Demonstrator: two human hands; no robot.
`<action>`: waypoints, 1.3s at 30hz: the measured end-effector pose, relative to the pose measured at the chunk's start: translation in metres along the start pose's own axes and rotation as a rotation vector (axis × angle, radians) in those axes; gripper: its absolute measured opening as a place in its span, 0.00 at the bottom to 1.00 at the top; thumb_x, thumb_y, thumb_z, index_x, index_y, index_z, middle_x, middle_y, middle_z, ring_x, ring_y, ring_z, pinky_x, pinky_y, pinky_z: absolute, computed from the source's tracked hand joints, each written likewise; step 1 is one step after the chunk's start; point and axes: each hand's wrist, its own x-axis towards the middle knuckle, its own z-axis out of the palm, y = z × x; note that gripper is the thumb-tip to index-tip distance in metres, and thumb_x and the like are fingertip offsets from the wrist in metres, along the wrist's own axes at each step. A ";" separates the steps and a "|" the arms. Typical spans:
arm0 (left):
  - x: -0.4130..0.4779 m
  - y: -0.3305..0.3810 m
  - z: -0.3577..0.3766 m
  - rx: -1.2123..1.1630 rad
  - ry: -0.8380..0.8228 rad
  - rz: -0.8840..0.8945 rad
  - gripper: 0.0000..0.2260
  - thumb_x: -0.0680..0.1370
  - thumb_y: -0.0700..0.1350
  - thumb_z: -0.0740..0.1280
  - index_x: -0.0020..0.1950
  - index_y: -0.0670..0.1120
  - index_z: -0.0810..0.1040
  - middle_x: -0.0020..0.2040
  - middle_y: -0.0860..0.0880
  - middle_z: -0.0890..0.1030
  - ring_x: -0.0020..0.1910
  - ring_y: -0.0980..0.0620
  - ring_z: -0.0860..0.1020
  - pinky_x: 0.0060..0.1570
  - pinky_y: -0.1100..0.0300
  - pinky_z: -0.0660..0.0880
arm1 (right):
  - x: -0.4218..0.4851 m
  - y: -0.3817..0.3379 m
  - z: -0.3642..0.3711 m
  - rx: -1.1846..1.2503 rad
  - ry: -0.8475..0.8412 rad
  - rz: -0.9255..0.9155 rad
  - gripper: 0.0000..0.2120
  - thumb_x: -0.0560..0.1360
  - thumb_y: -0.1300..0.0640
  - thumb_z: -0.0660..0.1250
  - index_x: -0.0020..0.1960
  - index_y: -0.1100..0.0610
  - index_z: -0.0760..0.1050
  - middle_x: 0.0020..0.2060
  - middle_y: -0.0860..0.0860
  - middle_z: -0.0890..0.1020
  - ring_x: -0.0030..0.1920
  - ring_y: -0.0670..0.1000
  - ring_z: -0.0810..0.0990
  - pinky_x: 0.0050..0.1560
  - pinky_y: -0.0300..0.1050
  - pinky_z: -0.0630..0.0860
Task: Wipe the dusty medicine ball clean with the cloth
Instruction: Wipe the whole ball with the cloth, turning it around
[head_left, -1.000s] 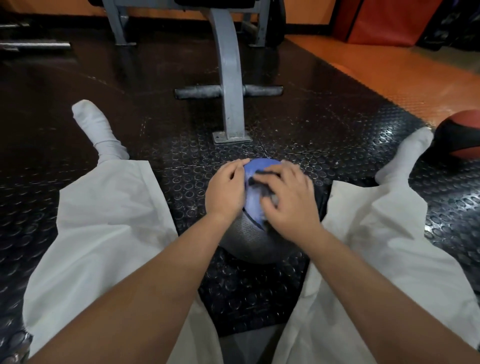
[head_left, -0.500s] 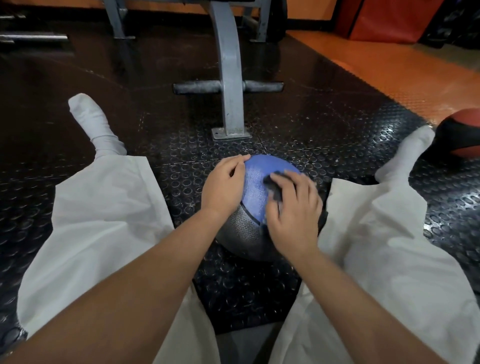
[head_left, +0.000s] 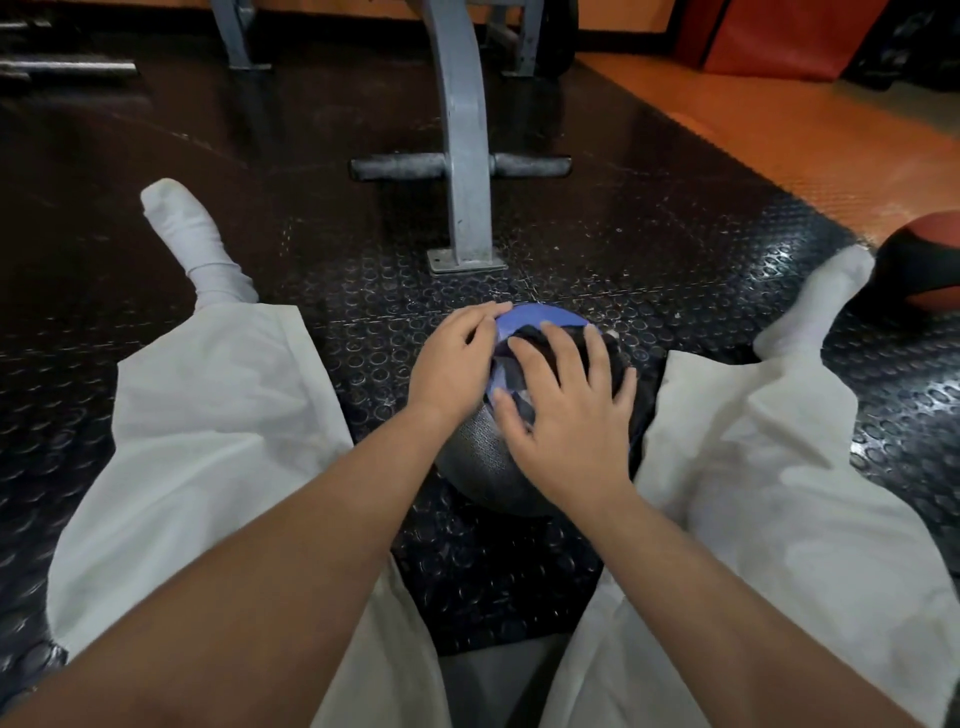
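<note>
A medicine ball, blue on top and grey below, sits on the black studded floor between my spread legs. My left hand rests on the ball's left side with relaxed fingers, steadying it. My right hand lies flat on the top right of the ball with its fingers spread. It presses a dark cloth against the surface. Most of the cloth is hidden under my palm.
A grey bench post with a crossbar stands on the floor just beyond the ball. A red and black ball lies by my right foot. The orange floor begins at the far right. A metal bar lies at the far left.
My right hand has spread its fingers and slid the cloth across the top of the ball. My left hand has kept its place on the ball's left side.
</note>
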 end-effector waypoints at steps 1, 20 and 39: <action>-0.003 0.000 0.002 -0.015 0.011 0.009 0.14 0.83 0.44 0.57 0.62 0.52 0.80 0.63 0.57 0.77 0.63 0.60 0.73 0.65 0.64 0.67 | 0.005 0.002 -0.003 0.007 -0.013 0.016 0.21 0.75 0.41 0.56 0.64 0.47 0.73 0.66 0.50 0.73 0.69 0.60 0.66 0.59 0.72 0.65; -0.003 0.002 0.010 -0.013 0.041 -0.005 0.16 0.83 0.42 0.55 0.63 0.50 0.79 0.63 0.55 0.77 0.63 0.58 0.73 0.66 0.62 0.67 | 0.028 0.016 -0.004 0.069 -0.010 0.021 0.19 0.76 0.46 0.56 0.66 0.45 0.72 0.67 0.48 0.73 0.68 0.57 0.67 0.60 0.63 0.67; -0.001 0.004 0.017 0.147 0.220 -0.106 0.17 0.83 0.45 0.52 0.67 0.52 0.76 0.67 0.53 0.74 0.65 0.53 0.72 0.66 0.54 0.67 | 0.051 0.019 0.002 0.104 0.050 0.240 0.18 0.77 0.49 0.56 0.64 0.49 0.73 0.60 0.54 0.74 0.60 0.59 0.70 0.55 0.57 0.68</action>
